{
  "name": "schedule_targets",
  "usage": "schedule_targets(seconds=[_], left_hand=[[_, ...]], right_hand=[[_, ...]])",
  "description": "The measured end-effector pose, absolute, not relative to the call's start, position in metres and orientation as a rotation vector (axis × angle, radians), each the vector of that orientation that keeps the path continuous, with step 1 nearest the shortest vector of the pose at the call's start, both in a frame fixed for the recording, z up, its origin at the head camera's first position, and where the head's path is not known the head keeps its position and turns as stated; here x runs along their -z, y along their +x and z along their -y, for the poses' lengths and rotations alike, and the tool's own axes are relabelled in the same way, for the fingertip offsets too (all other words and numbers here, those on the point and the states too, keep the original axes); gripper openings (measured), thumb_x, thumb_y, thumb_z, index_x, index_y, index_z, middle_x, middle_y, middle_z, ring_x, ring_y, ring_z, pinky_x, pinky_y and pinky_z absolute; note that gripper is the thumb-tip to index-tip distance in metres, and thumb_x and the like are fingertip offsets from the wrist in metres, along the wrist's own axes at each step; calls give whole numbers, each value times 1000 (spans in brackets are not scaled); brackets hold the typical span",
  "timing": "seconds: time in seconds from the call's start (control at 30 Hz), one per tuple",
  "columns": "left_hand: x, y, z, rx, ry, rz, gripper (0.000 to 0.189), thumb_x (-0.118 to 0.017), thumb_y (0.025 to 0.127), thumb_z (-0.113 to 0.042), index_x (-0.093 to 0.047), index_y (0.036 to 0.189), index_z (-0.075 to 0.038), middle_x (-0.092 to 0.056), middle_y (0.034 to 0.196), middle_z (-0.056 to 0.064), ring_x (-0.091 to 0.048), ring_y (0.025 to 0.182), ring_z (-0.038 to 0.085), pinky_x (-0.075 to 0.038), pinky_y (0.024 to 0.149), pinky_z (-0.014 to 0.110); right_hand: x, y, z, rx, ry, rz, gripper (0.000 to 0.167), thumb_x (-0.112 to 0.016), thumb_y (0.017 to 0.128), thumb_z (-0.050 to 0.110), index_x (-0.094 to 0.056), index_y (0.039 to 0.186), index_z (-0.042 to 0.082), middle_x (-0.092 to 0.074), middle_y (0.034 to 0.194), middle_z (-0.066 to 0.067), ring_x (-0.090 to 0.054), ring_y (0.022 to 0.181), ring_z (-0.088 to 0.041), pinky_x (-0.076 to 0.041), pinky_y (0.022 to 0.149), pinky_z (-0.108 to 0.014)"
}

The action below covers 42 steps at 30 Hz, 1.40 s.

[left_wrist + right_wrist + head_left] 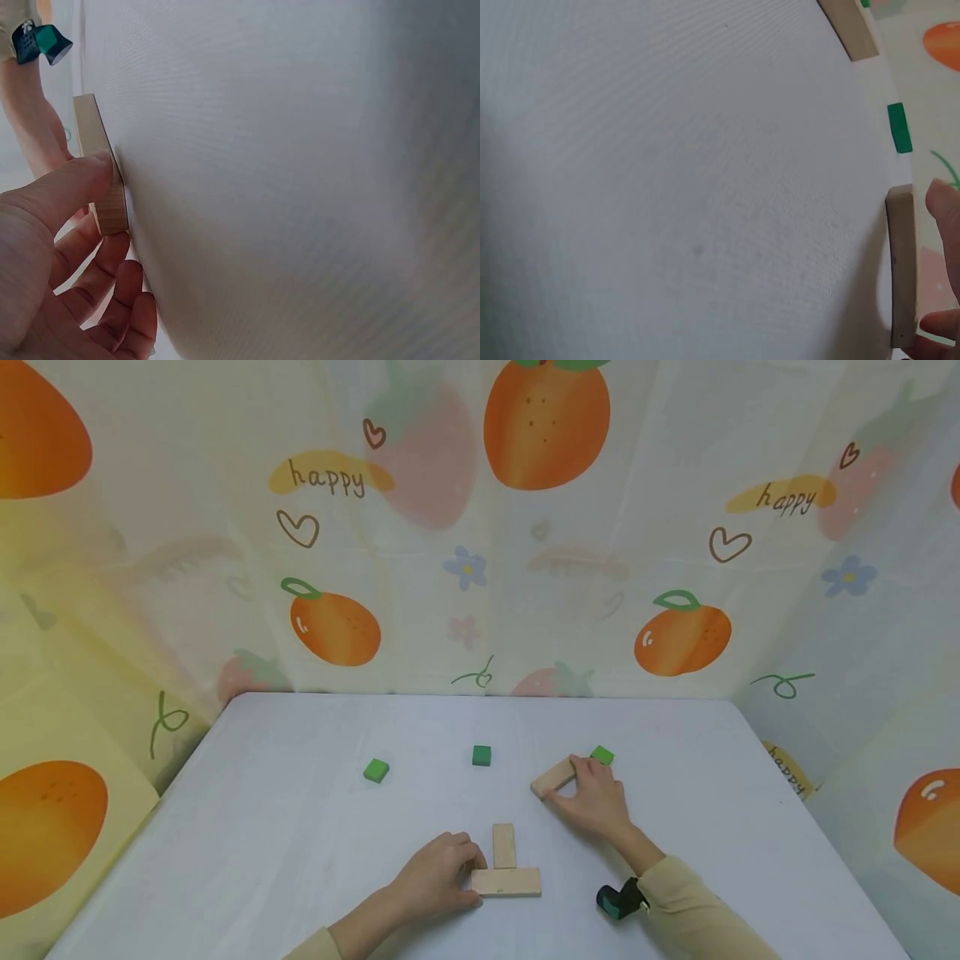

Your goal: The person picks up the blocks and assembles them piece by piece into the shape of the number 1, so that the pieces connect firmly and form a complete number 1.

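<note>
My left hand [442, 875] pinches the left end of a plain wooden block [517, 883] lying flat on the table; the left wrist view shows the thumb on the same block [93, 127] and fingers at its end. Behind it, a second wooden block [504, 846] stretches away from its middle, forming a T. Farther back on the right, my right hand [596, 797] holds a third wooden block [553, 777], set at a slant. In the right wrist view, fingers touch this block's lower end [904, 300]. A green cube [602, 754] is just beyond the right fingers.
Two more green blocks lie toward the back, a dark green one [482, 755] in the middle and a lighter one [377, 770] to the left. The white table [262, 827] ends at a fruit-printed cloth [420, 610]. A black wrist device [621, 900] hangs at the right cuff.
</note>
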State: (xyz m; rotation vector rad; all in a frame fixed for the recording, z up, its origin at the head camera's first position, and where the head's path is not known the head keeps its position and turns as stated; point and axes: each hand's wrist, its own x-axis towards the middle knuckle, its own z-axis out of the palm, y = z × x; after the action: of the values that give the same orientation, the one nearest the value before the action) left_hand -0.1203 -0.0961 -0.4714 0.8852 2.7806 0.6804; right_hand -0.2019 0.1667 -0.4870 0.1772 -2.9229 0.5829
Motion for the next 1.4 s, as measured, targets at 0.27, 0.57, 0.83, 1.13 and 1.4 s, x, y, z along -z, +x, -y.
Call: schedule_targets(seconds=[0.27,0.57,0.83,1.13,1.4], left_hand=[[470,-120,96,-694,876,-2773,28,-80,66,-27,-66,89,-18,-54,81,-14,-41,72,0,-41,65,18],[471,-120,97,-703,891,-2782,28,-80,65,-26,-66,89,-18,-54,80,-14,-42,72,1,-41,66,19],[470,-120,97,-711,897,-2784,28,-80,65,-25,-66,88,-18,-54,80,-13,-42,73,1,-41,66,19],[470,-121,97,-710,874,-2769,29,-80,65,-27,-66,89,-19,-54,80,-14,-42,72,0,-41,66,19],[471,-120,97,-715,893,-2773,29,-80,65,-26,-66,89,-18,-53,80,-14,-42,73,0,-41,67,19]], right_hand=[[492,-204,-159,-547,167,2938,78,-65,73,53,-46,129,2,-50,123,-18,-45,114,-38,-38,84,-58],[490,-205,-154,-554,170,2941,80,-66,72,53,-45,131,3,-48,125,-19,-42,116,-38,-35,85,-57],[493,-208,-156,-573,208,2903,79,-68,71,53,-48,129,4,-51,119,-20,-44,112,-38,-37,84,-55],[491,-209,-157,-643,285,2869,84,-71,69,51,-46,130,0,-52,120,-21,-46,112,-39,-38,85,-57],[489,-213,-153,-669,437,2851,85,-74,67,48,-47,130,-2,-53,122,-20,-47,113,-36,-38,93,-52]])
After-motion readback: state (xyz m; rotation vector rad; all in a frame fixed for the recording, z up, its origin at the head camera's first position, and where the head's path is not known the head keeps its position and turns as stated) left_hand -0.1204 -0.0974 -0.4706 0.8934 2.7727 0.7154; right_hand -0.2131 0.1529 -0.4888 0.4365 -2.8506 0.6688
